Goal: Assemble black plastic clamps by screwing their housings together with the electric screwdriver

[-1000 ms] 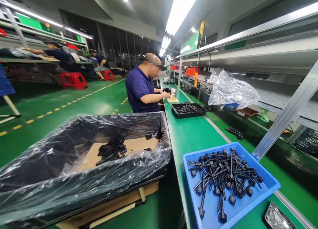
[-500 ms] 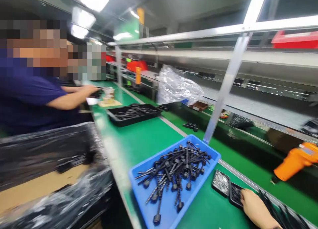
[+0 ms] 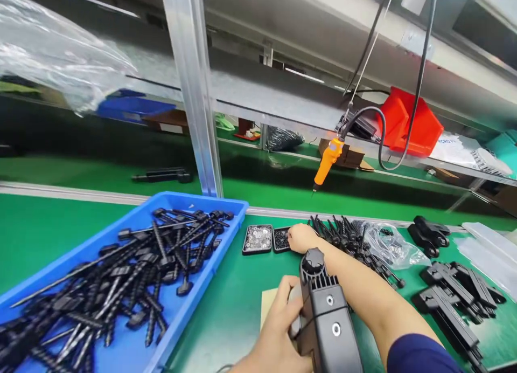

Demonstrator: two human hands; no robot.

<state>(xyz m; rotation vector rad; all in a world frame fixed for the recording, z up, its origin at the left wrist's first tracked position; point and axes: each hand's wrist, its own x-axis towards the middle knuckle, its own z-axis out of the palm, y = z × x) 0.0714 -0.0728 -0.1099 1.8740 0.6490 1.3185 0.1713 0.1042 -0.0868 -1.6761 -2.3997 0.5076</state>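
Note:
My left hand (image 3: pixel 278 330) is wrapped round a black plastic housing (image 3: pixel 333 330) with a ribbed knob on top and two screw holes in its face; its lower end runs out of view. Stretched out past it, my right hand (image 3: pixel 302 238) has its fingers bent together in a small black dish (image 3: pixel 276 250) of tiny dark screws. The fingertips are hidden, so I cannot see what they pinch. Left of that dish sits another small dish (image 3: pixel 257 251) with silvery small parts. Black rods with knobbed ends (image 3: pixel 343 235) lie beyond my right forearm.
A blue tray (image 3: pixel 210 278) of black spiral rods stands on the left. An orange electric screwdriver (image 3: pixel 328 160) hangs from a cable above the bench. Several black housings (image 3: pixel 448 313) and a clear plastic bag (image 3: pixel 398 246) lie on the right. A metal post (image 3: pixel 194 92) rises behind the tray.
The view has swung right and down, away from the co-worker. My left hand and the black housing have come into view. My right hand stays at the dish of dark screws.

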